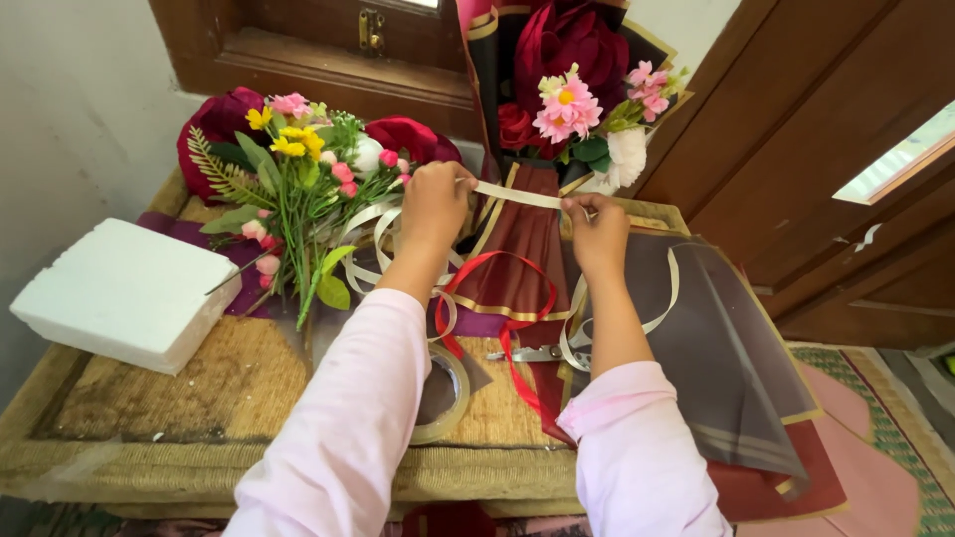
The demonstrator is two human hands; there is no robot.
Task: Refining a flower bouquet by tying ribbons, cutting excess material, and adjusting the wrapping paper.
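My left hand [434, 204] and my right hand [598, 231] each pinch one end of a cream ribbon [519, 195], stretched flat between them. The ribbon runs across the neck of a wrapped bouquet [557, 89] of dark red and pink flowers in black and maroon paper, which stands against the wall. Loose loops of cream ribbon [370, 231] and a red ribbon [497, 298] lie below my hands. Both my sleeves are pale pink.
A loose bunch of artificial flowers [298, 169] lies at the left on the woven tabletop [199, 388]. A white foam block [124, 293] sits at the near left. A clear tape roll [443, 393], scissors [532, 353] and grey wrapping sheets [726, 338] lie nearby. A wooden door [826, 149] stands at right.
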